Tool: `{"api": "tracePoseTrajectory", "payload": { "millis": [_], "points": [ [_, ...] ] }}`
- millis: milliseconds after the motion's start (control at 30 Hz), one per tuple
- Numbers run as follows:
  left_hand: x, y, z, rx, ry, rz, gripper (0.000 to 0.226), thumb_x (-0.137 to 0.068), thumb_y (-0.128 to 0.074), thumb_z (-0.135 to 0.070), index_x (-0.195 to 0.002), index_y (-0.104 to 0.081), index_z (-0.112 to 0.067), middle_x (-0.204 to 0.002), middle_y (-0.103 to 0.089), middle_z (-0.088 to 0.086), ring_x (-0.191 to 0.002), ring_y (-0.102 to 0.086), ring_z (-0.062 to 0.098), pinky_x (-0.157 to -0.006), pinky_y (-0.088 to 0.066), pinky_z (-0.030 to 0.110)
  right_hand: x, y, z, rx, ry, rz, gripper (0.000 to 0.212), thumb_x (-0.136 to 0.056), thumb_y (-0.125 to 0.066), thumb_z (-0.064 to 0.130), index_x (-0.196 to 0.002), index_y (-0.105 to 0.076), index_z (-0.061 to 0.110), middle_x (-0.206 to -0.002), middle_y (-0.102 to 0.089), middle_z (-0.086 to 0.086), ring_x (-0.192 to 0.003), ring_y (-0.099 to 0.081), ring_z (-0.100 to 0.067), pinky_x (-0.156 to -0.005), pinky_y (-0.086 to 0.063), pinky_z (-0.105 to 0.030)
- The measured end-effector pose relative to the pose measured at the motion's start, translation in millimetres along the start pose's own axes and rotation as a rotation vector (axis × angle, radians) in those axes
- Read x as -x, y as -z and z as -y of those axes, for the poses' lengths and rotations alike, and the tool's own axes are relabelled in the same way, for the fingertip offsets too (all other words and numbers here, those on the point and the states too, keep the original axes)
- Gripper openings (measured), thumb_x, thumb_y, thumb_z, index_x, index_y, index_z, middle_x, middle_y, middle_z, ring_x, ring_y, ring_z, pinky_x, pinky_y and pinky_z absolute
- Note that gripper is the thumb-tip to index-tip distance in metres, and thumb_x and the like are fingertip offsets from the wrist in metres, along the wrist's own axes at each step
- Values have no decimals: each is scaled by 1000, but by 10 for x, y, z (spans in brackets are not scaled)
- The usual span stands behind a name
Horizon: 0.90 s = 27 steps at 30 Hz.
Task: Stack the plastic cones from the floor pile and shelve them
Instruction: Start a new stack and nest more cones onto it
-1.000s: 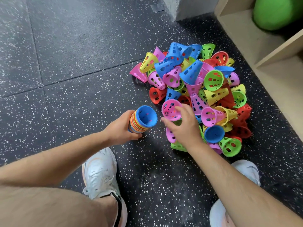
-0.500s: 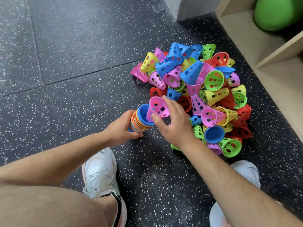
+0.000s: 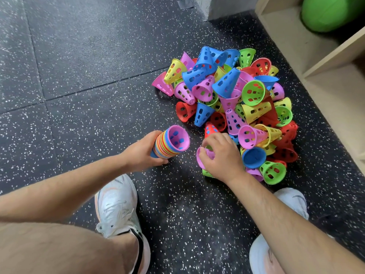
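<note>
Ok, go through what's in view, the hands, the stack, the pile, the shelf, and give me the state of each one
left hand: closed around the stack, holding it tilted
stack of cones: nested, pink cone innermost, open end facing the pile
right hand: fingers closing on a pink cone at the pile's near edge
pink cone: in the right hand's grip, not yet stacked
pile of cones: loose, jumbled on the floor
shelf: no cones visible in it

No readable text or labels anywhere.

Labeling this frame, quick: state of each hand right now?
Left hand: closed around the nested cone stack, pink cone topmost.
Right hand: fingers curled on a pink cone at the pile's near edge; firm grip cannot be told.
</note>
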<state>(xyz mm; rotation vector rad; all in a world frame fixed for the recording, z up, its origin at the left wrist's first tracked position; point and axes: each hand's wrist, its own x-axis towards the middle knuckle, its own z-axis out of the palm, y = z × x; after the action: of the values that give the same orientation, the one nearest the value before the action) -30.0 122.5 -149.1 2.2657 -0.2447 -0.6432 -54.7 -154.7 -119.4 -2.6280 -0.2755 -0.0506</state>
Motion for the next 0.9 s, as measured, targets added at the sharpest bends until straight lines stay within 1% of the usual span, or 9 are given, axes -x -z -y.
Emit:
{"api": "tracePoseTrajectory", "payload": {
  "millis": [200,300,367,433,500,567,700,800,900],
  "points": [
    [-8,-8,5,-1,11,4,87,-76,-91,-33,-146,-40,-28,-130,-57,-12,-115,-58,8,-99,-45,28,259,-156,-180,230,16,88,28,-84,-52,39,-81,-73,21,-96,-63,2,-90,-54,-26,-76,-44,-38],
    [1,-15,4,1,3,2,87,-77,-91,-30,-147,-41,-26,-131,-56,-12,-116,-57,7,-96,-42,24,287,-198,-132,278,-24,167,36,-85,-44,39,-92,-73,18,-100,-64,0,-90,-54,-27,-78,-48,-42],
    [1,-22,11,9,-2,7,87,-77,-92,-29,-147,-41,-26,-132,-56,-11,-117,-57,8,-101,-45,28,266,-201,-94,299,-38,219,36,-88,-44,40,-101,-68,16,-101,-62,1,-92,-52,-26,-80,-48,-43],
    [-2,-26,26,10,-2,9,87,-76,-92,-31,-146,-41,-27,-132,-57,-10,-118,-58,10,-105,-47,34,231,-209,-83,277,-40,225,40,-90,-52,48,-112,-63,16,-105,-60,1,-96,-51,-23,-84,-47,-39],
    [-3,-29,44,16,11,6,88,-75,-92,-32,-146,-41,-28,-132,-57,-11,-118,-58,10,-105,-46,33,199,-202,-71,165,-68,175,59,-84,-63,60,-117,-60,13,-109,-57,-1,-100,-51,-22,-87,-46,-36],
    [-3,-28,42,29,15,-4,88,-75,-92,-31,-146,-41,-28,-131,-58,-11,-117,-58,9,-102,-45,29,157,-179,-47,-3,-95,75,69,-78,-70,63,-116,-60,7,-112,-56,-4,-103,-53,-23,-91,-48,-36],
    [-6,-25,46,49,22,-5,87,-76,-92,-29,-146,-41,-28,-129,-59,-11,-114,-59,8,-98,-45,26,27,-41,100,-203,-127,-132,58,-82,-71,55,-108,-61,4,-111,-55,-4,-104,-54,-16,-91,-47,-28],
    [-5,-24,49,47,29,-5,87,-76,-92,-30,-146,-40,-29,-128,-59,-12,-114,-60,8,-99,-47,28,-80,64,257,-305,-197,-190,66,-82,-67,60,-123,-53,10,-114,-57,3,-104,-54,-11,-87,-45,-24],
    [3,-15,36,59,29,-4,88,-76,-92,-30,-146,-40,-29,-128,-60,-12,-115,-60,8,-101,-47,29,-169,115,355,-330,-198,-180,80,-84,-58,64,-141,-44,10,-135,-56,-4,-122,-52,-16,-100,-38,-20]
  ]
}}
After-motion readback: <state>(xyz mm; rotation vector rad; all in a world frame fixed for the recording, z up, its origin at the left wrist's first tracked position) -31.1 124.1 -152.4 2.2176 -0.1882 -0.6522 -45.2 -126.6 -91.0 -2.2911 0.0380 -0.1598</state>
